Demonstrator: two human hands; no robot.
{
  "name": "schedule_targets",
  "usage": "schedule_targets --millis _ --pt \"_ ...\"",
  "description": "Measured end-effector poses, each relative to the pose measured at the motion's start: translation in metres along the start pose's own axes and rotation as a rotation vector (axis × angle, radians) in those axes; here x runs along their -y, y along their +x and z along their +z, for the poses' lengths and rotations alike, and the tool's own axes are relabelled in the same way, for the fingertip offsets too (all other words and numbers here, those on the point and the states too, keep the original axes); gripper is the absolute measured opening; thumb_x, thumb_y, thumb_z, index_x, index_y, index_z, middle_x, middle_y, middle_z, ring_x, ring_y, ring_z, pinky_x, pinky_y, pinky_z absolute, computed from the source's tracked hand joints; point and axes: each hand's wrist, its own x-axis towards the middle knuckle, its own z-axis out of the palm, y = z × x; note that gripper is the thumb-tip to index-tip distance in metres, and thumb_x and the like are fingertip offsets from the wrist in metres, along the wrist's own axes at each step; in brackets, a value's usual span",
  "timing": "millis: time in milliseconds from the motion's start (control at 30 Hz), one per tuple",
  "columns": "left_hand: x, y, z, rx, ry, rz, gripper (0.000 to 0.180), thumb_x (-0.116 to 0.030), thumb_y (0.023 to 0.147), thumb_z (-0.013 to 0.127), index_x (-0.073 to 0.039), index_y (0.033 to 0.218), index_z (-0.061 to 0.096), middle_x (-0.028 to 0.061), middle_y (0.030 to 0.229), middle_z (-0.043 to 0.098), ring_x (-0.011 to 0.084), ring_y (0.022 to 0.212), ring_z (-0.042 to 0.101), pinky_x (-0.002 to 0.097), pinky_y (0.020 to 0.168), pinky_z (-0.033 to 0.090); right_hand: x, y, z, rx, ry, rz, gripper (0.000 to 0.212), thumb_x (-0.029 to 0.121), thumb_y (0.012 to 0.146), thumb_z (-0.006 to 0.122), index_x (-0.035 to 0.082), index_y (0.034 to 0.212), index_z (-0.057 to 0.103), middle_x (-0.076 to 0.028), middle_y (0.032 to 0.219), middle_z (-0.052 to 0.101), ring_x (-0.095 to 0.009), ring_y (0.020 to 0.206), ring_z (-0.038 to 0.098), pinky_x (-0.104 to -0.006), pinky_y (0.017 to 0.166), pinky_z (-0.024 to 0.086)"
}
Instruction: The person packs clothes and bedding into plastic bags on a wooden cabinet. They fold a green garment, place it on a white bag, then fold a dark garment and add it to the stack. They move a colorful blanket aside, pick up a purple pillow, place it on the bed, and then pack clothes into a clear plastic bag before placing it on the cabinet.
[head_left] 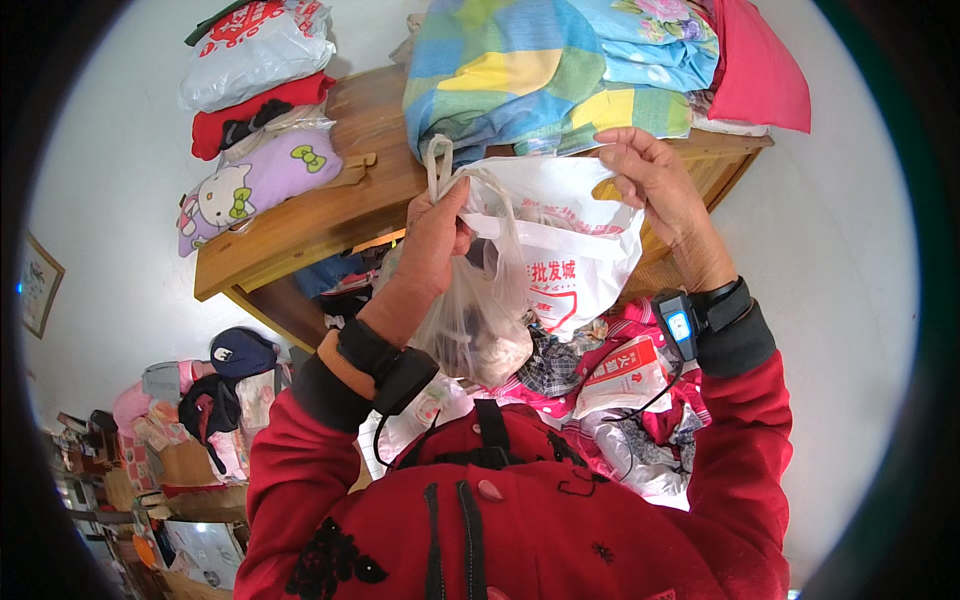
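My left hand is closed on the bunched handles of a thin, see-through plastic bag, which hangs down with pale and dark things showing through it. Pinched in my right hand is the upper edge of a white plastic bag with red print, near its cut-out handle hole. The white bag's mouth stands spread between the two hands, and its left side lies against the see-through bag. Whether my left fingers also grip the white bag's edge is hard to make out.
Folded blue, green and yellow checked bedding and a red cushion lie on a wooden cabinet. At its left end are a purple pillow and a filled bag. Clothes are heaped below; a dark cap sits at left.
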Motion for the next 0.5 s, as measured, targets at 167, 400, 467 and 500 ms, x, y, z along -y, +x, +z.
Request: schedule_targets --millis 167,400,467,500 --pt "-0.001 0.001 -0.002 0.026 -0.067 -0.067 0.022 -0.03 0.088 0.051 -0.01 0.078 0.053 -0.0038 0.057 0.046 0.0029 0.037 0.024 0.0198 0.037 0.017 -0.042 -0.019 -0.027 -0.054 -0.069 -0.121 0.043 0.016 0.077 0.064 -0.001 0.113 0.048 -0.008 0.103 0.057 -0.013 0.086 0.054 -0.0261 0.076 0.043" --pt "-0.008 -0.007 0.002 -0.044 -0.096 -0.109 0.024 -0.034 0.089 0.049 -0.012 0.08 0.051 -0.0039 0.055 0.042 0.0039 0.037 0.024 0.02 0.037 0.017 -0.139 -0.046 -0.011 0.09 0.084 0.074 0.095 0.019 0.06 0.076 0.0 0.135 0.02 -0.013 0.125 0.043 -0.022 0.116 0.041 -0.0322 0.098 0.032" --pt "-0.011 -0.009 0.003 -0.019 -0.13 -0.096 0.025 -0.035 0.089 0.048 -0.013 0.08 0.051 -0.0039 0.054 0.04 0.0049 0.035 0.024 0.0208 0.036 0.017 -0.157 -0.052 -0.002 0.057 -0.39 0.119 0.092 0.021 0.058 0.078 -0.002 0.131 0.027 -0.015 0.124 0.043 -0.024 0.116 0.04 -0.032 0.099 0.03" --pt "-0.012 -0.012 0.002 -0.029 -0.125 -0.11 0.025 -0.036 0.089 0.048 -0.012 0.08 0.051 -0.0038 0.054 0.04 0.0051 0.035 0.024 0.021 0.036 0.017 -0.164 -0.053 0.004 0.008 -0.606 0.073 0.088 0.021 0.059 0.078 -0.002 0.128 0.03 -0.015 0.123 0.044 -0.024 0.116 0.04 -0.0318 0.098 0.03"
